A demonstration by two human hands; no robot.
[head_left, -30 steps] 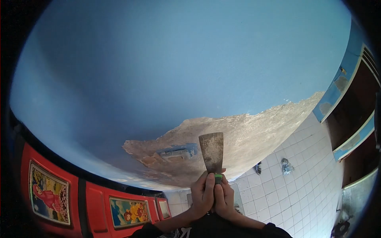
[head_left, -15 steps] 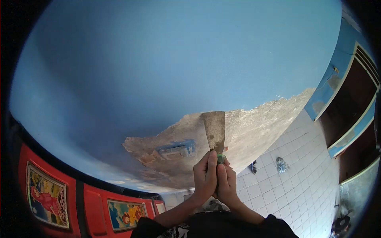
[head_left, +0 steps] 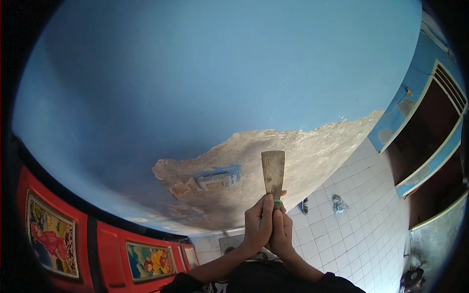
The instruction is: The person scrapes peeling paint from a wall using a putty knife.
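Observation:
Both my hands grip one putty knife, a scraper with a flat, worn metal blade and a green band at its handle. My left hand closes round the handle from the left, its thumb near the base of the blade. From the other side my right hand wraps the same handle, most of which the fingers hide. The blade points up in front of the bare patch of the blue wall; whether it touches the wall I cannot tell. Ragged paint borders the patch.
A box-like wall fitting sits in the patch. Red furniture with pictures stands at lower left. On the white tiled floor lies a crumpled, shiny plastic item. A dark doorway is at right.
The putty knife and both hands have moved down and slightly right, so the blade's tip sits lower, away from the upper paint edge. The view has shifted slightly.

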